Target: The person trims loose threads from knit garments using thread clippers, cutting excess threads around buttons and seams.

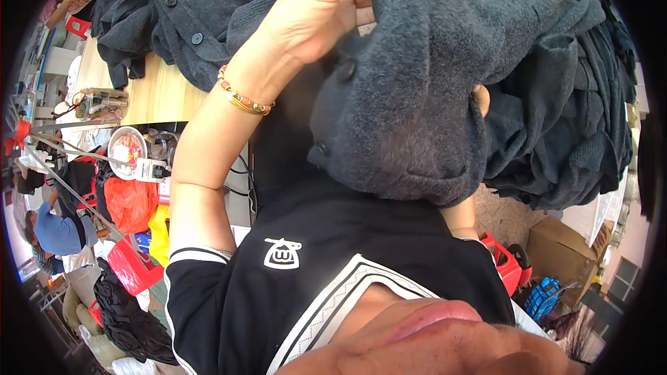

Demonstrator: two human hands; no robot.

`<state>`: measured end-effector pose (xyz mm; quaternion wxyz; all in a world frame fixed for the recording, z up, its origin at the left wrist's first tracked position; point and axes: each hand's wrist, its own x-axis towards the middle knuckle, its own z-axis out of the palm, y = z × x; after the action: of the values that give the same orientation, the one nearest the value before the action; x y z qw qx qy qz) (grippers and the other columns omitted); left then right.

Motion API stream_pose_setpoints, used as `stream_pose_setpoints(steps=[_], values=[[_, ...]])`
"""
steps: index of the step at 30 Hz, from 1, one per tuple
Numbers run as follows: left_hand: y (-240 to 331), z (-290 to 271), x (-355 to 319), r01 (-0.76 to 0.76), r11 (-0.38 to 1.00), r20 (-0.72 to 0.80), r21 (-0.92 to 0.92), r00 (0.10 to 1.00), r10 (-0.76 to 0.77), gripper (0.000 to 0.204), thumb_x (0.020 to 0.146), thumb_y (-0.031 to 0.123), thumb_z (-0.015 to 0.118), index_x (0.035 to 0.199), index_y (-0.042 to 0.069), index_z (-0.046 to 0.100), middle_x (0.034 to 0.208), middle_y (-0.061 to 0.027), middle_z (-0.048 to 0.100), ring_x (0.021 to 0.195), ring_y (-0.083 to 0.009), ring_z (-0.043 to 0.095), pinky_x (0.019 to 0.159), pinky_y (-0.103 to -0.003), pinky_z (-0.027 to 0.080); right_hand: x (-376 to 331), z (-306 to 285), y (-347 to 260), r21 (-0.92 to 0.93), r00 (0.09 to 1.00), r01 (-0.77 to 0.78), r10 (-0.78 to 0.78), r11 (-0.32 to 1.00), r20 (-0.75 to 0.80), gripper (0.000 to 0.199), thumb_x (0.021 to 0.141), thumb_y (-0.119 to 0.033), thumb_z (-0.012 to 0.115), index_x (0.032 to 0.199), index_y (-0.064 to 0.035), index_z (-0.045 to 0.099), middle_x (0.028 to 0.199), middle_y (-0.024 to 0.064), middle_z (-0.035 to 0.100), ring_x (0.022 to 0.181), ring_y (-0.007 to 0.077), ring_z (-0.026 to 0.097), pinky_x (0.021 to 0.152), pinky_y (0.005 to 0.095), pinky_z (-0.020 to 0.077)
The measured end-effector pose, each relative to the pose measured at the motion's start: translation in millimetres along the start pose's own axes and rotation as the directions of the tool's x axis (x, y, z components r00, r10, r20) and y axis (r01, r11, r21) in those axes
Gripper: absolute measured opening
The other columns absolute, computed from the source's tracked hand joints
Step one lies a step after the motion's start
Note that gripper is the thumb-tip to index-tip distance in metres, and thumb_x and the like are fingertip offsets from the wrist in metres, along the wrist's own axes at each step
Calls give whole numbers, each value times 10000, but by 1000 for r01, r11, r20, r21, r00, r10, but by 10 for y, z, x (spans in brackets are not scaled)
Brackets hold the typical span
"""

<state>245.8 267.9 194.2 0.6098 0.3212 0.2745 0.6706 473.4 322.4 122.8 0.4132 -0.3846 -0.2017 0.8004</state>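
At the top middle, the left hand (325, 12) pinches the edge of a fuzzy dark gray cardigan (424, 90). The right hand (481, 100) is mostly hidden behind it; I can't tell its grip.

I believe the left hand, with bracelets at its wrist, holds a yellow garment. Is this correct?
Not quite: the garment is dark grey, not yellow, as the head view shows. The left hand, with bracelets at its wrist, does hold it.

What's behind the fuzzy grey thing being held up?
Part of the right hand peeks past the grey garment. The rest of that hand is covered, so its grip can't be seen.
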Motion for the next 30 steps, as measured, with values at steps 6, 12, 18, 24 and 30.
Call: stream_pose_setpoints(steps=[6, 12, 18, 24, 30], values=[[48, 8, -119, -87, 988, -110, 124, 989, 101, 226, 937, 93, 577, 1131, -24, 593, 1033, -51, 663, 864, -93, 622, 748, -210, 498, -232, -12, -128, 60, 998, 22, -18, 998, -67, 500, 891, -355, 550, 1201, 36, 528, 1169, 193, 582, 1030, 302, 602, 919, 414, 494], [18, -77, -135, -81, 966, -178, 244, 976, 127, 222, 923, 21, 568, 1139, -20, 593, 1012, -30, 654, 846, -81, 608, 726, -190, 486, -331, -360, -285, 178, 743, 586, -612, 791, 272, 186, 974, -244, 433, 893, -95, 510, 770, 16, 464, 716, 76, 486, 666, 203, 426], [-113, -101, -127, -138, 958, -112, 252, 979, 171, 328, 914, -20, 544, 1241, -20, 520, 1093, -45, 625, 936, -92, 593, 803, -197, 478, -351, -311, -276, 6, 593, 756, -689, 655, 417, 139, 981, -185, 408, 900, -79, 445, 708, -16, 384, 633, 50, 393, 629, 195, 383], [-154, 46, -169, -114, 972, -15, 205, 993, 120, 426, 925, -4, 522, 1340, -20, 430, 1188, -76, 588, 1032, -117, 563, 882, -224, 457, -384, 64, 67, -29, 855, 492, -476, 870, 206, 328, 933, -140, 427, 1221, 13, 458, 980, 49, 549, 894, 114, 548, 875, 269, 463], [-275, -105, -295, -136, 962, 79, 236, 990, 120, 499, 952, 86, 516, 1394, -50, 328, 1239, -74, 555, 1065, -106, 535, 918, -230, 434, -235, -227, -17, -213, 700, 686, -551, 696, 455, 398, 891, -101, 517, 1270, 4, 453, 939, 9, 541, 869, 71, 527, 850, 210, 432]])
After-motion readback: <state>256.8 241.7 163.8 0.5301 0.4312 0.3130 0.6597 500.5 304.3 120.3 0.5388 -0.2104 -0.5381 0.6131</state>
